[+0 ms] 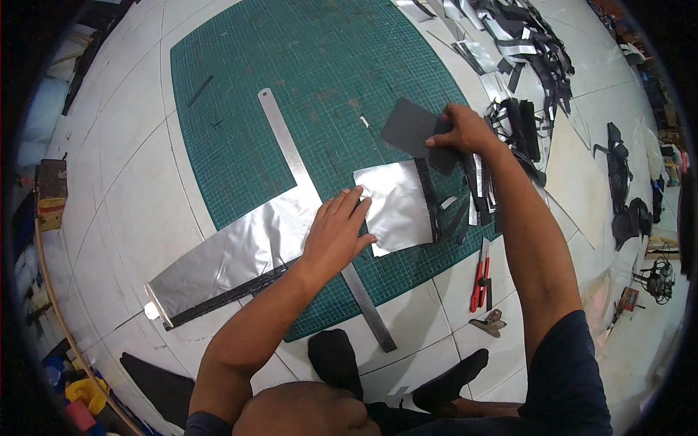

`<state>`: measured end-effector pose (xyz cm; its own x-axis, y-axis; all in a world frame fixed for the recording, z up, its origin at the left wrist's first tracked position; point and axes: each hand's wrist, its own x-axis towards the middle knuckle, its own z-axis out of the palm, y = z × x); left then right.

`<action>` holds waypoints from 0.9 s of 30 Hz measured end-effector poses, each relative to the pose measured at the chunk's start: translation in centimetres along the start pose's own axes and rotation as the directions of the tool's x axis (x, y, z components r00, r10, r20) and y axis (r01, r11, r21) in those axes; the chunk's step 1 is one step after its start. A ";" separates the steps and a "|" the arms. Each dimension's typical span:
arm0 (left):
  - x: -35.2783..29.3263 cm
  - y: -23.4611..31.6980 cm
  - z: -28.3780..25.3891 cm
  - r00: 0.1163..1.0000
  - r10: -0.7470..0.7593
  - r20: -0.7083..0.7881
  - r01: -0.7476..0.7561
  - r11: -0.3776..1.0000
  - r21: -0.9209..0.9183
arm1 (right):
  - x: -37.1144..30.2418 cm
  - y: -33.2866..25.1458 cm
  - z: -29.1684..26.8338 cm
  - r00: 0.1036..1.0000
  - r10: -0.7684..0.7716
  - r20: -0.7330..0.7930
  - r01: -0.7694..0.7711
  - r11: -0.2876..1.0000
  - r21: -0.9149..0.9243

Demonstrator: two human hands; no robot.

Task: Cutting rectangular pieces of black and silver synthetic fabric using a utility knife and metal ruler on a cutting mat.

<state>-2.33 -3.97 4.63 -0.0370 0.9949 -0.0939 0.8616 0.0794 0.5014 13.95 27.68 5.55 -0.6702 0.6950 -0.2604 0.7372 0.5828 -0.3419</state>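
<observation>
My left hand [336, 227] lies flat with its fingers spread across a steel ruler [282, 134], and its fingertips reach the edge of a square silver sheet [396, 207] with a black strip along its right side. Under the ruler, to the left, runs a long silver sheet [225, 251] with a black lower edge. My right hand [469, 131] pinches a dark grey rectangular piece [411, 125], thumb on top, just above the square sheet; its fingers underneath are partly hidden. A green cutting mat [240, 65] bears all of these.
A red utility knife [478, 282] and a metal bulldog clip [491, 324] lie on the white tiles near my feet. Black and silver offcuts [520, 43] are heaped at the far right, with more strips along the mat's right edge. A black flat piece [156, 389] lies at lower left.
</observation>
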 end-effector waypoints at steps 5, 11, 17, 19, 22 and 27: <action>0.4 0.3 0.0 1.000 0.003 -0.007 -0.003 1.000 -0.013 | -4.4 -0.3 -5.1 0.997 0.067 0.036 -0.075 0.946 0.314; 0.2 0.1 -0.3 1.000 -0.011 -0.027 0.010 1.000 -0.019 | -14.6 -6.4 -1.6 0.981 0.194 -0.006 -0.083 0.451 0.889; 0.6 0.6 -0.4 0.999 0.022 -0.038 -0.022 1.000 0.001 | -16.1 -9.3 6.7 0.972 0.234 -0.023 -0.162 0.738 0.655; 0.1 0.3 -0.2 0.999 0.013 -0.053 -0.013 1.000 0.006 | -16.2 -9.6 7.3 0.970 0.231 -0.075 -0.130 0.755 0.643; 0.0 0.2 -0.2 0.998 -0.013 -0.065 0.013 1.000 -0.006 | -15.9 -9.7 7.4 0.967 0.233 -0.103 -0.154 0.859 0.489; -0.1 -0.2 -0.2 0.999 -0.048 -0.022 0.047 0.997 -0.063 | -15.5 -10.4 6.2 0.968 0.252 -0.002 -0.226 0.870 0.439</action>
<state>-2.56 -4.07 4.73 -0.0895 0.9910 -0.0994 0.8254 0.1296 0.5495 16.15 8.27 7.55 -0.4623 0.8205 -0.3361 0.7549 0.1653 -0.6347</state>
